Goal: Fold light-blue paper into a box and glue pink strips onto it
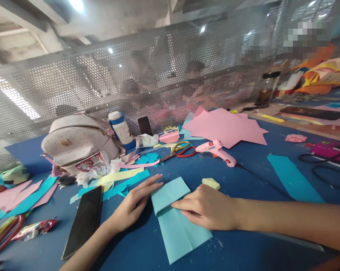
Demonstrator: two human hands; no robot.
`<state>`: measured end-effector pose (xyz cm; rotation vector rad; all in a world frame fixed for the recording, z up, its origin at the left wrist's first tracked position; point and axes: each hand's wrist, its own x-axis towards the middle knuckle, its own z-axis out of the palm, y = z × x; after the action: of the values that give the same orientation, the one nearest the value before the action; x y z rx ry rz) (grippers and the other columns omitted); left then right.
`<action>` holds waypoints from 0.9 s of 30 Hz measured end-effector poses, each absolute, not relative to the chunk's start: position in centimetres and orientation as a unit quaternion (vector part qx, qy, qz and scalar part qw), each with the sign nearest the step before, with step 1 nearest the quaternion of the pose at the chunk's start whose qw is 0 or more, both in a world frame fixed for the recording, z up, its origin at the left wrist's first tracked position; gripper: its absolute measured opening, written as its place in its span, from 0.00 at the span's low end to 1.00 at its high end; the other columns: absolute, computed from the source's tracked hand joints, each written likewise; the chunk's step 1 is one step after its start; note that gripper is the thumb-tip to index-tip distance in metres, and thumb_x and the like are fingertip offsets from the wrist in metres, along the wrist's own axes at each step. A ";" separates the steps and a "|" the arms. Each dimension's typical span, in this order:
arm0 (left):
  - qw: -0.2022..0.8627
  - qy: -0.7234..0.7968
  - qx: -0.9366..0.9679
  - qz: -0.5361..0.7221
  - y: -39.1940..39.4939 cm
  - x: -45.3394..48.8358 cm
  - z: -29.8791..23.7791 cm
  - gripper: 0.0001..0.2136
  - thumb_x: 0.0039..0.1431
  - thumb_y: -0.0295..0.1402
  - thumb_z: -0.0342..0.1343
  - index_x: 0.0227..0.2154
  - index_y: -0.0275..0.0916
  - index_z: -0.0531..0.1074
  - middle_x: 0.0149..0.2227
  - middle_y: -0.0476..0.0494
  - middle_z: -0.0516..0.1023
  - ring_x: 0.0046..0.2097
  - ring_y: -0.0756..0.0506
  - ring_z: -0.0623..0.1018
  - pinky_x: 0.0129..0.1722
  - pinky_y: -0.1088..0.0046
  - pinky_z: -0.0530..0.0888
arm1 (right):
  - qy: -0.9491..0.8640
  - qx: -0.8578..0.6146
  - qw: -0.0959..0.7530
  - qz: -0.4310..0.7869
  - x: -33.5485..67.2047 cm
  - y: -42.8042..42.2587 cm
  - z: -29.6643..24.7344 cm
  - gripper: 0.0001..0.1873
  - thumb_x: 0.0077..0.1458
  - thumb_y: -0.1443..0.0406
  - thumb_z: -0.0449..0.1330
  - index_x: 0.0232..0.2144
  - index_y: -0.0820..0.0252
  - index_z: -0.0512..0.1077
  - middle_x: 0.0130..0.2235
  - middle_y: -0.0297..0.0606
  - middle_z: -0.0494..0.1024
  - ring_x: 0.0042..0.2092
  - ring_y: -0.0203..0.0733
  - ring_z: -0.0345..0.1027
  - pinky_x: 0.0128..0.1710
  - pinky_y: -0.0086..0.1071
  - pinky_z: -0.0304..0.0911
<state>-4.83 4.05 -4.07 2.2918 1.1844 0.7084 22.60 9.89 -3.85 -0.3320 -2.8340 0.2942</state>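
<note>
A light blue sheet of paper (179,233) lies on the blue table, its far end folded over toward me into a flap. My right hand (205,209) presses on the paper near the flap's edge, index finger stretched out and the other fingers partly curled. At the paper's left edge rests my left hand (137,199), fingers extended and holding nothing. A small pale yellow folded paper piece (211,183) sits just beyond my right hand. Farther off are a pink glue gun (218,150) and scissors (178,150).
A black phone (85,218) lies left of my left arm. Paper strips (127,184), a backpack (79,139) and a bottle (121,130) stand or lie behind it. Pink sheets (226,126) are at the back. The glue gun's cord (263,182) runs right. A perforated metal screen (88,82) borders the table.
</note>
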 end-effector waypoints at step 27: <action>0.239 0.390 0.854 0.247 4.1 -4.9 -4.5 0.24 0.70 0.28 0.37 0.67 0.47 0.56 0.69 0.42 0.59 0.69 0.38 0.59 0.67 0.54 0.58 | -0.923 -0.052 0.114 0.363 23.7 12.5 2.3 0.20 0.65 0.64 0.53 0.57 0.58 0.72 0.28 0.37 0.80 0.26 0.33 0.69 0.27 0.26 0.58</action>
<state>-4.88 4.06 -4.51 2.3393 1.0670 0.6764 23.71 12.50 2.27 -0.1538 -2.7081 1.0640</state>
